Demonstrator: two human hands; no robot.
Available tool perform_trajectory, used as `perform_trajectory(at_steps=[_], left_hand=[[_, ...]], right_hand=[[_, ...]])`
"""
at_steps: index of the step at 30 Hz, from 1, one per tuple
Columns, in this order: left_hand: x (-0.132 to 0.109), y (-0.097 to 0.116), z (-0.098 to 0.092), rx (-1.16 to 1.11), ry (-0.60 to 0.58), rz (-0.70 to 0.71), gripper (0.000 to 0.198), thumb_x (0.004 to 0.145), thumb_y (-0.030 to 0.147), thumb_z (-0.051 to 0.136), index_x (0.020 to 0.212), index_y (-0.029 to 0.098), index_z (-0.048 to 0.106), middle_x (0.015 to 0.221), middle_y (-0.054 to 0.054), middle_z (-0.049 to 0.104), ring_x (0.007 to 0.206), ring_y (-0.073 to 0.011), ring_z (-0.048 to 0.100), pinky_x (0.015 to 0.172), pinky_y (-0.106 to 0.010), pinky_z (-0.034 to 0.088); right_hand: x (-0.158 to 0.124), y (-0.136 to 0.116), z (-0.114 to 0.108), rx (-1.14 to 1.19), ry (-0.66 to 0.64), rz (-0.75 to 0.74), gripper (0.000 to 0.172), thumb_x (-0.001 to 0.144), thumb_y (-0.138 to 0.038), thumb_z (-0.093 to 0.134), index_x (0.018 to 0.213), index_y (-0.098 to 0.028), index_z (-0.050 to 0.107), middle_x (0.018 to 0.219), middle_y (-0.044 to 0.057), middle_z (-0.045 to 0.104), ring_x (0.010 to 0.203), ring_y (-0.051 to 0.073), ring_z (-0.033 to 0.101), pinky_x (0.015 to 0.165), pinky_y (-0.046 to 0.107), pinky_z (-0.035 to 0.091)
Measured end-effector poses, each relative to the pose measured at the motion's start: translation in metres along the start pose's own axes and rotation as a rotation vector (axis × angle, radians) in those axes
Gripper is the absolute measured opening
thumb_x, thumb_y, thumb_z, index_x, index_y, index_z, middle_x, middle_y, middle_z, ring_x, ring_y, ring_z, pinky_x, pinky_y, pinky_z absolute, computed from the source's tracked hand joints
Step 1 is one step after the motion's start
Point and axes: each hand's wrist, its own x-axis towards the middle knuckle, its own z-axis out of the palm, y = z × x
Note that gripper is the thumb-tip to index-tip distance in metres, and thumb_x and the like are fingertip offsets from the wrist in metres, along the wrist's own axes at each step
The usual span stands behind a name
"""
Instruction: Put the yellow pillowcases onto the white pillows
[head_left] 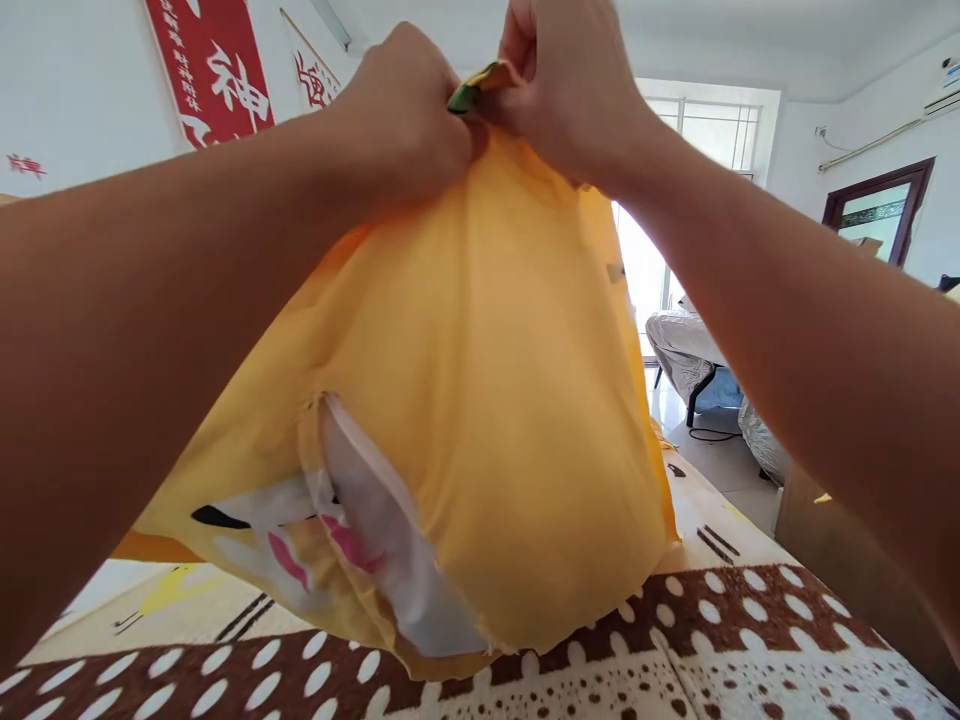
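Observation:
A yellow pillowcase [517, 360] hangs in front of me, its lower edge resting on the bed. My left hand [412, 105] is closed on its gathered top, thumb side toward the other hand. Close beside it, my right hand [566, 85] pinches the same bunched top, where a bit of green print pokes out between the two fists. Low on the left of the pillowcase, a slit gapes and shows white fabric [397, 550] with pink marks. Black, white and pink printing is visible left of the slit. Whether a pillow is inside I cannot tell.
Beneath lies a bed cover [720, 600] with brown, white-dotted and cream areas. Beyond its right side are a wooden panel [825, 530], a plastic-covered piece of furniture [682, 345] and a cable [712, 435] on the floor. Red banners [214, 70] hang on the left wall.

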Motion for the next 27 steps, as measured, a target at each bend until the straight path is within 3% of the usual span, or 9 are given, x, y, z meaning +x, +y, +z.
perform_trajectory(at_steps=[3, 5, 8, 11, 15, 19, 23, 27], left_hand=[[-0.002, -0.016, -0.003, -0.015, 0.068, -0.009, 0.015, 0.071, 0.022, 0.053, 0.062, 0.014, 0.045, 0.069, -0.001, 0.035, 0.081, -0.0211, 0.055, 0.073, -0.039, 0.045], [-0.001, -0.028, -0.008, -0.003, 0.1, -0.031, 0.008, 0.069, 0.017, 0.051, 0.063, 0.013, 0.047, 0.069, -0.001, 0.034, 0.079, -0.0199, 0.053, 0.076, -0.042, 0.045], [0.003, -0.049, -0.015, 0.046, 0.143, -0.146, 0.004, 0.063, 0.012, 0.052, 0.066, 0.013, 0.049, 0.071, 0.0, 0.035, 0.084, -0.0234, 0.053, 0.08, -0.048, 0.046], [0.007, -0.077, -0.019, 0.145, 0.184, -0.25, 0.012, 0.061, 0.01, 0.051, 0.073, 0.013, 0.053, 0.072, -0.002, 0.043, 0.091, -0.0281, 0.056, 0.083, -0.047, 0.047], [0.01, -0.122, -0.016, 0.285, 0.19, -0.224, 0.02, 0.069, 0.012, 0.045, 0.083, 0.006, 0.059, 0.083, -0.007, 0.058, 0.1, -0.0323, 0.06, 0.089, -0.047, 0.046], [0.009, -0.16, -0.013, 0.381, 0.19, -0.173, 0.029, 0.069, 0.011, 0.044, 0.09, 0.003, 0.061, 0.093, -0.011, 0.063, 0.105, -0.0319, 0.059, 0.099, -0.048, 0.038], [0.004, -0.178, -0.017, 0.381, 0.169, -0.253, 0.035, 0.067, 0.018, 0.054, 0.098, 0.004, 0.06, 0.097, -0.012, 0.066, 0.102, -0.0309, 0.06, 0.096, -0.041, 0.042], [-0.003, -0.182, -0.019, 0.392, 0.188, -0.33, 0.034, 0.075, 0.016, 0.045, 0.103, 0.001, 0.059, 0.106, -0.019, 0.064, 0.107, -0.0349, 0.058, 0.092, -0.046, 0.045]], right_hand=[[-0.013, 0.014, 0.016, 0.439, -0.169, -0.019, 0.033, 0.072, -0.027, 0.068, 0.093, -0.017, 0.044, 0.106, 0.003, 0.055, 0.096, 0.015, 0.052, 0.079, 0.025, 0.047], [-0.032, 0.029, 0.033, 0.689, -0.442, -0.009, 0.038, 0.07, -0.029, 0.071, 0.099, -0.018, 0.049, 0.11, 0.002, 0.059, 0.095, 0.015, 0.057, 0.076, 0.024, 0.051], [-0.076, 0.05, 0.063, 0.826, -0.679, 0.091, 0.041, 0.068, -0.035, 0.074, 0.101, -0.02, 0.056, 0.11, 0.002, 0.064, 0.096, 0.018, 0.061, 0.077, 0.025, 0.052], [-0.131, 0.064, 0.088, 0.8, -0.895, 0.116, 0.045, 0.068, -0.044, 0.074, 0.103, -0.02, 0.06, 0.106, 0.003, 0.067, 0.094, 0.021, 0.063, 0.077, 0.03, 0.051], [-0.203, 0.085, 0.1, 0.454, -0.955, 0.021, 0.052, 0.065, -0.043, 0.075, 0.11, -0.022, 0.062, 0.109, 0.005, 0.066, 0.103, 0.027, 0.057, 0.09, 0.037, 0.043], [-0.259, 0.13, 0.105, 0.378, -1.08, 0.107, 0.061, 0.066, -0.034, 0.072, 0.124, -0.024, 0.055, 0.12, 0.005, 0.061, 0.108, 0.026, 0.054, 0.094, 0.036, 0.04], [-0.302, 0.173, 0.117, 0.359, -1.136, 0.212, 0.05, 0.064, -0.02, 0.064, 0.113, -0.022, 0.062, 0.107, 0.004, 0.066, 0.099, 0.022, 0.058, 0.088, 0.033, 0.044], [-0.336, 0.178, 0.133, 0.424, -1.068, 0.255, 0.039, 0.061, -0.015, 0.061, 0.1, -0.021, 0.064, 0.095, 0.0, 0.069, 0.086, 0.018, 0.06, 0.079, 0.027, 0.047]])
